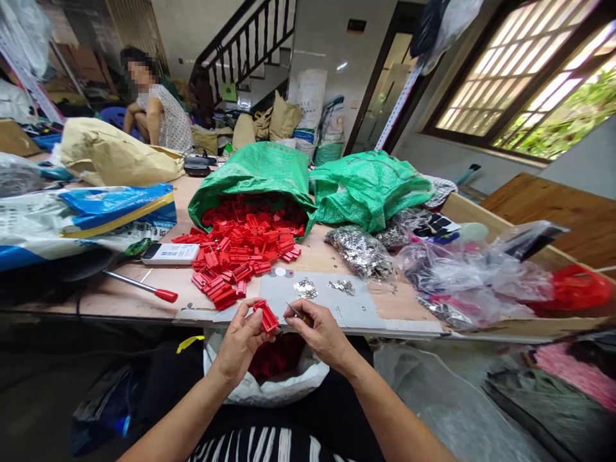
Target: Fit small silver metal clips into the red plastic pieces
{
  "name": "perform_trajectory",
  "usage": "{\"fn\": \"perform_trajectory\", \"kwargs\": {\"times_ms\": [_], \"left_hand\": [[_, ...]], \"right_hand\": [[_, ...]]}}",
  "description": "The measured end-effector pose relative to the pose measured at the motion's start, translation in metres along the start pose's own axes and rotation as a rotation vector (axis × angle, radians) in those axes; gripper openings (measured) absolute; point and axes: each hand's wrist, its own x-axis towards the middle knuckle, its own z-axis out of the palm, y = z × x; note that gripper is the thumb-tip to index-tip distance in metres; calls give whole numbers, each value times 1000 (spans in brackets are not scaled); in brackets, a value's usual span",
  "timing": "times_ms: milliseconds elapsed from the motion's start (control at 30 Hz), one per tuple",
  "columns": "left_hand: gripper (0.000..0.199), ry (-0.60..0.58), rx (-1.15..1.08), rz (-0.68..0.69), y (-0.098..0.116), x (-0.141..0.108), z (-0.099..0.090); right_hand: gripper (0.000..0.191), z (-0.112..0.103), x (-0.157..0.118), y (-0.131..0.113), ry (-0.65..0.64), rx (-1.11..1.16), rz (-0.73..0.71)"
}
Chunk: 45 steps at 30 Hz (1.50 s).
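Observation:
My left hand [243, 340] grips a small red plastic casing [267, 316] shaped like an open trough, just over the table's front edge. Close to its right, my right hand [320, 330] is closed around a thin pointed tool with a dark and yellowish handle [302, 314], its tip aimed at the casing. Whether the tip touches the casing I cannot tell. Below both hands, a white sack [301, 390] holds more red pieces. Two small heaps of silvery metal parts [306, 288] lie on a grey sheet [332, 312] beyond my hands.
A green sack [260, 168] spills a pile of red casings [240, 247] onto the table. A second green sack [370, 186], a bag of metal parts [362, 253] and clear plastic bags stand right. A red-tipped lever [166, 295] juts out left. Another person [161, 115] sits behind.

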Motion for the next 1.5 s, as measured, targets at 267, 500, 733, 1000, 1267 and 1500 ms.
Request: {"fn": "perform_trajectory", "kwargs": {"times_ms": [267,500,733,1000,1267,1500], "left_hand": [[35,-41,-51,-184,-6,-2,-1],[50,-53,-73,-278,-15,-4,-2],[34,26,24,-86,-15,-3,2],[43,1,66,-17,-2,-2,-2],[54,14,51,-4,0,0,4],[43,-39,143,26,-2,5,-5]], "right_hand": [[13,4,-4,-6,-115,97,-213],[11,23,-11,7,-19,82,-118],[16,36,-17,10,37,79,-102],[8,14,-11,13,151,-27,-80],[11,14,-8,10,85,-140,-278],[15,9,-8,7,-94,-119,-282]]}}
